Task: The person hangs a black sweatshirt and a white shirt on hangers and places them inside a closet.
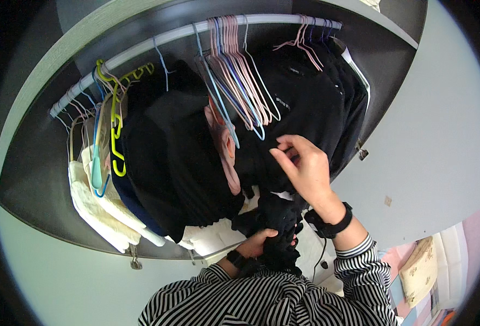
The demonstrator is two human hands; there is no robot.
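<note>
Low in front of my body, my left hand (259,242) grips a bunched black garment (280,216). My right hand (307,169) is raised with thumb and fingers apart and curled, and I see nothing between them. It hovers just below and right of a row of bare wire hangers (240,85), mostly pink with some blue ones, on the wardrobe rail (260,19). Behind that hand hang black tops (305,106). A pink garment (227,150) shows between the hangers and a large black garment (170,155).
White and cream clothes (97,208) hang at the left, beside a yellow-green plastic hanger (117,134). The open wardrobe door (435,134) stands at the right. Beyond it are a bed and a patterned pillow (419,271). Hinges (135,261) mark the left cabinet edge.
</note>
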